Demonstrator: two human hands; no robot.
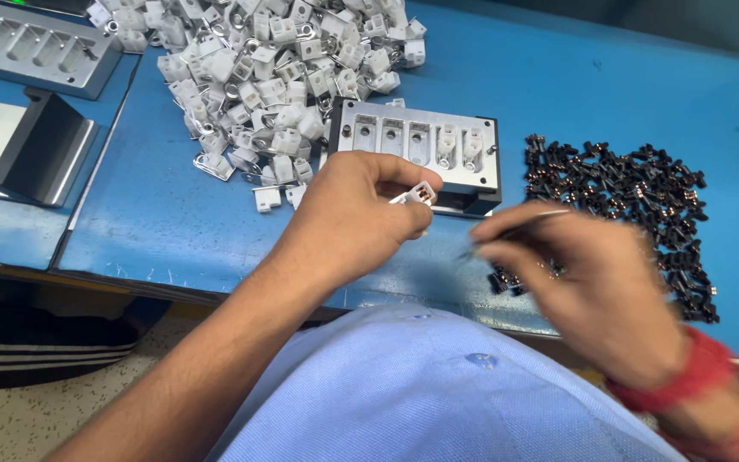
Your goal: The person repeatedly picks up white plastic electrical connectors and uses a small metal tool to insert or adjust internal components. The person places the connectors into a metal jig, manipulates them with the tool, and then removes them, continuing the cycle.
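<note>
the left hand (348, 210) pinches a small white plastic part (414, 195) at its fingertips, just in front of the metal block (416, 154). the part is boxy, with dark bits in its open end. the right hand (588, 287) is blurry. its fingers are closed on a thin dark tool (528, 224) that looks like tweezers, and its tip points toward the part.

the block is flat, grey and shiny, with five slots in a row. two slots on the right hold white parts; the other three look bare.

behind the block lies a big heap of white parts (267, 77), some with little metal rings. to the right is a pile of tiny black pieces (635, 201), partly hidden by the right hand. all sit on a smooth blue table (181, 222). another grey tray (27, 43) lies far left.
</note>
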